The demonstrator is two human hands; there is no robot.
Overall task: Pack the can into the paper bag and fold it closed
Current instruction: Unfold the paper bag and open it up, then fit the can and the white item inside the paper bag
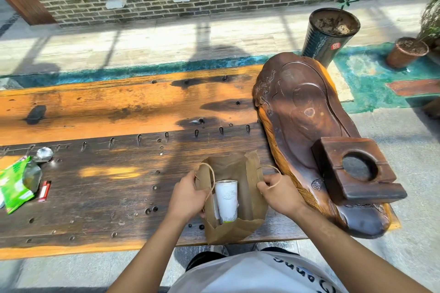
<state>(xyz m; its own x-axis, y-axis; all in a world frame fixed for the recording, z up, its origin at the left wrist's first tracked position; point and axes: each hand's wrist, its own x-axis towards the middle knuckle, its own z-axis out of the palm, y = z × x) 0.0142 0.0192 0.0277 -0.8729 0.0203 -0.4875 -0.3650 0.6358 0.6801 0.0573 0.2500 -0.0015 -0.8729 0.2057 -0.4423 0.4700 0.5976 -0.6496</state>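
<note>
A brown paper bag with twine handles stands open near the front edge of the wooden table. Inside it a white can stands upright, its top and most of its side showing through the open mouth. My left hand grips the bag's left rim beside the left handle. My right hand pinches the right rim and holds the right twine handle. The bag's mouth is spread wide between both hands.
A large carved wooden tea tray with a square wooden block lies just right of the bag. At the table's left edge lie a green packet, a red lighter and a crumpled foil piece. Potted plants stand behind.
</note>
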